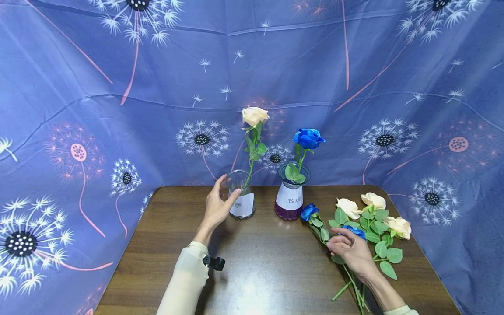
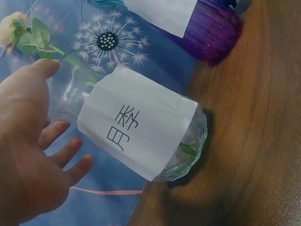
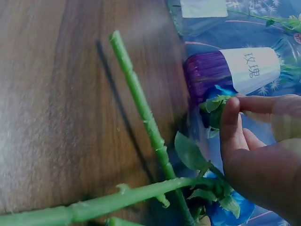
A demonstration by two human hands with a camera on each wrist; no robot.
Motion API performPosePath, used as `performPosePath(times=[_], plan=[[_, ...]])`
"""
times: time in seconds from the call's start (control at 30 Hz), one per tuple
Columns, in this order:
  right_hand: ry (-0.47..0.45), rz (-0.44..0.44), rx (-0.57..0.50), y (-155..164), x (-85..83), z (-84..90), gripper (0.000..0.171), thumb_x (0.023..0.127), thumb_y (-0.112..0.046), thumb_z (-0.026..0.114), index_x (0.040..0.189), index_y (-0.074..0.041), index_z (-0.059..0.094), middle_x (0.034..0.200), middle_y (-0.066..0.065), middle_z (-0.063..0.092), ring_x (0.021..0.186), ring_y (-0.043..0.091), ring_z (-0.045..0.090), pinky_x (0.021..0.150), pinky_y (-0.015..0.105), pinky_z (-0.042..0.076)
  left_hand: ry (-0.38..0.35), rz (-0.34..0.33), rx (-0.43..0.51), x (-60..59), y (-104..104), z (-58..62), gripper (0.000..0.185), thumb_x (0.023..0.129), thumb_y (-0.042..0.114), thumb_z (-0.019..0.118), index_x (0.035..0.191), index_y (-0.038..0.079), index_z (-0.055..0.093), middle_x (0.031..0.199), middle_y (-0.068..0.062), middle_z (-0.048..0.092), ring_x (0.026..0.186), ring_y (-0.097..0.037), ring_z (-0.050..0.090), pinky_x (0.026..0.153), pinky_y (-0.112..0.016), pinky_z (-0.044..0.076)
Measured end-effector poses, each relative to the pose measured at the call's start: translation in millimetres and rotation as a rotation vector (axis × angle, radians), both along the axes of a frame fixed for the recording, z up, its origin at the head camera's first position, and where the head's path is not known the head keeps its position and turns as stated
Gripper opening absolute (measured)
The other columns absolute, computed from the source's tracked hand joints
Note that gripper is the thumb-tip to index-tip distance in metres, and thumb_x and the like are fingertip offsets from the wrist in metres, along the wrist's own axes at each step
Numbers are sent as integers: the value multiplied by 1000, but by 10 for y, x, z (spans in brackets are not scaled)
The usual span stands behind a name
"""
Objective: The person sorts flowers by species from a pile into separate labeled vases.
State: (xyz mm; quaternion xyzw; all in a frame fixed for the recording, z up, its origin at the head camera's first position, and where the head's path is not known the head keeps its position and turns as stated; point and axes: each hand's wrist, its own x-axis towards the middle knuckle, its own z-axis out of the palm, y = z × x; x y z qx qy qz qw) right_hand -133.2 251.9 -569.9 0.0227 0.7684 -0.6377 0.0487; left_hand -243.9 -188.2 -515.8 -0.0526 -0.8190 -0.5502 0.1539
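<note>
Left hand [image 1: 218, 205]: spread, thumb and fingertips on the rim and side of the clear vase [image 1: 241, 197]; not wrapped round it.
Right hand [image 1: 351, 250]: fingertips pinching at the blue rose [image 1: 356, 231] lying among the loose flowers on the worktop [image 1: 260, 262].
Clear vase: at the back of the worktop, just beside the purple vase [image 1: 289, 200]; upright, paper label facing forward, one cream rose [image 1: 254, 116] standing in it.
Blue rose, place: flat on the worktop at the right, between another loose blue rose [image 1: 308, 211] and three cream roses [image 1: 372, 208].
Blue rose, axis: long axis along the stem [image 3: 146, 117]; bloom toward the vases, cut end toward the near edge.
Risk, tipping: light touch on a top-heavy vase; likely to rock or knock against the purple vase if pushed sideways.
Risk, tangle: stems crossed and leaves overlapping; lifting one could well drag a neighbour along or off the edge.
Risk, grip: pinch near the bloom rather than mid-stem; probably leaves the stem swinging.
</note>
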Motion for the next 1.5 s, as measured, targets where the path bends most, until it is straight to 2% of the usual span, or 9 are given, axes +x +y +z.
performPosePath(times=[0.17,0.27,0.53,0.7,0.8,0.97,1.23,1.5], plan=[[-26,-5,-64,-2,3,23,68,102,1,79,160,13,46,104,1,83,91,14,83,80,29,69,-3,5,-15,15,2,10,77,103,30,83,168,8,49,159,-17,68,142,-41,64,116,-63,56],[-29,-15,-103,-9,11,48,66,102,1,80,158,15,48,104,-2,83,91,13,83,79,27,69,-10,2,-14,18,3,16,78,103,31,84,168,7,49,160,-18,67,143,-42,64,117,-63,56],[-48,-42,-230,-47,43,163,49,104,1,77,149,9,59,99,-5,82,85,12,80,81,24,67,-10,-4,7,16,8,13,78,103,33,84,168,11,49,161,-18,66,144,-43,62,119,-66,54],[-103,-73,-328,-45,58,218,33,107,3,71,137,-7,66,101,-6,79,91,8,78,82,23,66,-11,-5,6,18,12,20,78,103,33,83,168,8,48,161,-19,66,145,-43,62,119,-66,54],[-120,-82,-358,-39,68,242,29,108,1,71,129,-19,70,101,-9,78,93,5,76,83,21,65,-10,-7,12,20,17,29,79,102,33,84,167,7,49,160,-21,66,145,-44,63,120,-66,54],[-49,-49,-369,-63,87,291,34,107,3,70,123,-27,77,102,-11,78,92,2,75,80,19,63,-9,-4,18,21,16,26,78,102,32,84,168,8,49,161,-20,66,147,-45,62,120,-65,54],[92,-47,-424,-156,107,448,41,105,11,68,125,-23,78,106,-8,76,92,2,74,79,18,63,-14,3,6,13,14,10,76,102,32,84,167,11,51,160,-16,68,144,-43,63,119,-64,54],[263,-105,-344,-257,1,719,41,101,15,71,127,-16,77,99,-9,74,88,2,72,74,16,61,2,2,4,5,16,14,75,103,30,83,167,9,50,159,-20,67,144,-45,63,117,-67,55]])
